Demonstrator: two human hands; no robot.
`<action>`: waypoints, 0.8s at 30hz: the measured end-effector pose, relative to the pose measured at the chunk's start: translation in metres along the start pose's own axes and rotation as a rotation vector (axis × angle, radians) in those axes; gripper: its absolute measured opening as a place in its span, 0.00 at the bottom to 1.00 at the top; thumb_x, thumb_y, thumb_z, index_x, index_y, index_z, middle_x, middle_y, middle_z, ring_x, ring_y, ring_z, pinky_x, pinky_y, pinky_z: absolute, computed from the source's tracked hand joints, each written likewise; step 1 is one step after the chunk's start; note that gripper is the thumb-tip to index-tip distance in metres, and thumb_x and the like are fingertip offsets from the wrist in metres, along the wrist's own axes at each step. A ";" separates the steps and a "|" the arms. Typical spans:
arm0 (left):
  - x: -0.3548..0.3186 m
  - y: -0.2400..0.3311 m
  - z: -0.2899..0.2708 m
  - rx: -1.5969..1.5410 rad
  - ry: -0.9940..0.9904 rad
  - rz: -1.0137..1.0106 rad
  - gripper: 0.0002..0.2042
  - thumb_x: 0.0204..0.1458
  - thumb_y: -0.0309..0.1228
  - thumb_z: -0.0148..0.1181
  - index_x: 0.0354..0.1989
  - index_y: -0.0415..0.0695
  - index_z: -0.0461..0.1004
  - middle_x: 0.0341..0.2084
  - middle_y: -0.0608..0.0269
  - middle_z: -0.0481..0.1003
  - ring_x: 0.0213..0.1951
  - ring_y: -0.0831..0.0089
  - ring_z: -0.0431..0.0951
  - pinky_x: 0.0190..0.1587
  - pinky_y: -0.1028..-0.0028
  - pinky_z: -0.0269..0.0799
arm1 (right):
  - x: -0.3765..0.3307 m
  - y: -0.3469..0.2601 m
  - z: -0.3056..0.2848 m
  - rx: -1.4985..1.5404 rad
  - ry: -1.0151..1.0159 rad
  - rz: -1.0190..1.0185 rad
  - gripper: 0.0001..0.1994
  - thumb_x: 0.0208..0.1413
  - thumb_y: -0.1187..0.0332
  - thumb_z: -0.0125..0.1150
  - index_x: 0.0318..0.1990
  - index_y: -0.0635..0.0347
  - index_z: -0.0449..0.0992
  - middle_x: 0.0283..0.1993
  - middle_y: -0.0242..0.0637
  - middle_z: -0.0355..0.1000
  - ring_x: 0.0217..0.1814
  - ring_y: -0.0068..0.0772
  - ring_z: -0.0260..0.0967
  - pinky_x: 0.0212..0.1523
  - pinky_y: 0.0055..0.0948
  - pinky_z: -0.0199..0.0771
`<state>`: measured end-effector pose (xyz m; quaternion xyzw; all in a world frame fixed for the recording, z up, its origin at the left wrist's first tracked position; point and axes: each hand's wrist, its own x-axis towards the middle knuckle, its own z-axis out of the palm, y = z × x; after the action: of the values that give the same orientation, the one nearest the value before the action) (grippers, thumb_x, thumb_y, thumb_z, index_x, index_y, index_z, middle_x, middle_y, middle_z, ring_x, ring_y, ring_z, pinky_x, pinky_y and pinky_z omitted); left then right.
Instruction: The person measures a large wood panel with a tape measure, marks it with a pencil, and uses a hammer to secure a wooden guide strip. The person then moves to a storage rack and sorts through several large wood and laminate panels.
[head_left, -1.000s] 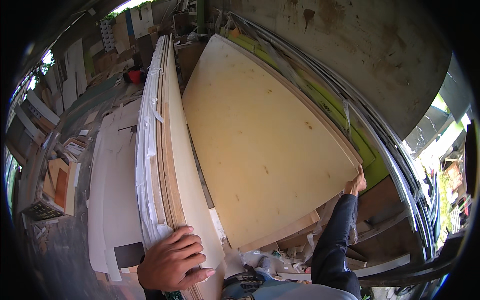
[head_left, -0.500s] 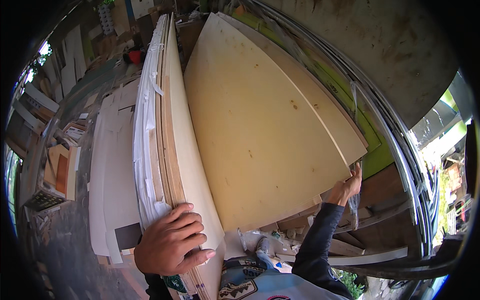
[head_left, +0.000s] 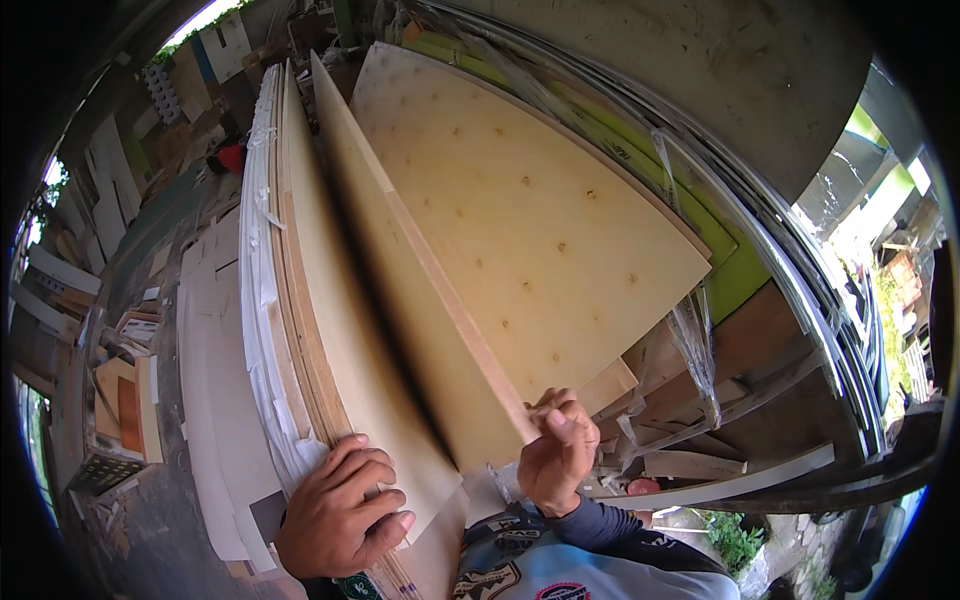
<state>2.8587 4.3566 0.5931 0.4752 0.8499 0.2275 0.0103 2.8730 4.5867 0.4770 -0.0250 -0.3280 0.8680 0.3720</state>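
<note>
My left hand (head_left: 342, 515) is curled over the near edge of a stack of upright boards (head_left: 312, 365), its fingers wrapped round their top. White wrapping sheet (head_left: 262, 290) covers the stack's left side. A single plywood sheet (head_left: 420, 290) stands tilted to the right of that stack, with a dark gap between them. My right hand (head_left: 562, 450) grips this sheet at its near upper corner, fingers closed round the edge. Behind it, another pale plywood sheet (head_left: 560, 230) with several brown knots leans to the right.
Green panels (head_left: 745, 290) and long strips in clear plastic (head_left: 800, 270) lean at the right. Loose boards (head_left: 215, 400) and a wooden box with a dark, holed side (head_left: 130, 420) lie on the floor at left. A curved pale strip (head_left: 740, 487) lies at lower right.
My right hand has swung the plywood sheet leftward toward the stack, uncovering the knotted sheet behind. My left hand stays on the stack's edge.
</note>
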 end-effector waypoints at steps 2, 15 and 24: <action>-0.003 0.000 0.000 -0.036 0.010 -0.037 0.08 0.48 0.33 0.62 0.29 0.42 0.77 0.31 0.56 0.67 0.41 0.56 0.73 0.59 0.53 0.63 | -0.008 0.011 0.002 -0.095 -0.214 0.030 0.10 0.51 0.75 0.60 0.20 0.64 0.67 0.25 0.41 0.67 0.30 0.30 0.60 0.33 0.27 0.62; 0.000 0.020 -0.015 0.193 -0.180 -0.118 0.34 0.56 0.56 0.48 0.63 0.42 0.64 0.63 0.32 0.56 0.67 0.30 0.48 0.63 0.36 0.43 | -0.059 0.080 0.017 0.093 -0.547 0.474 0.14 0.63 0.62 0.46 0.29 0.64 0.66 0.32 0.36 0.61 0.38 0.28 0.56 0.43 0.27 0.55; 0.000 0.010 -0.010 0.107 -0.156 -0.090 0.31 0.58 0.60 0.43 0.41 0.37 0.72 0.46 0.44 0.71 0.59 0.40 0.64 0.66 0.39 0.44 | 0.024 0.099 -0.044 -0.332 -0.304 0.362 0.09 0.60 0.66 0.50 0.38 0.64 0.70 0.40 0.39 0.67 0.43 0.30 0.62 0.45 0.29 0.63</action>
<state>2.8645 4.3571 0.6055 0.4525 0.8781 0.1431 0.0614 2.8060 4.5768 0.3890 -0.0132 -0.5078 0.8484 0.1486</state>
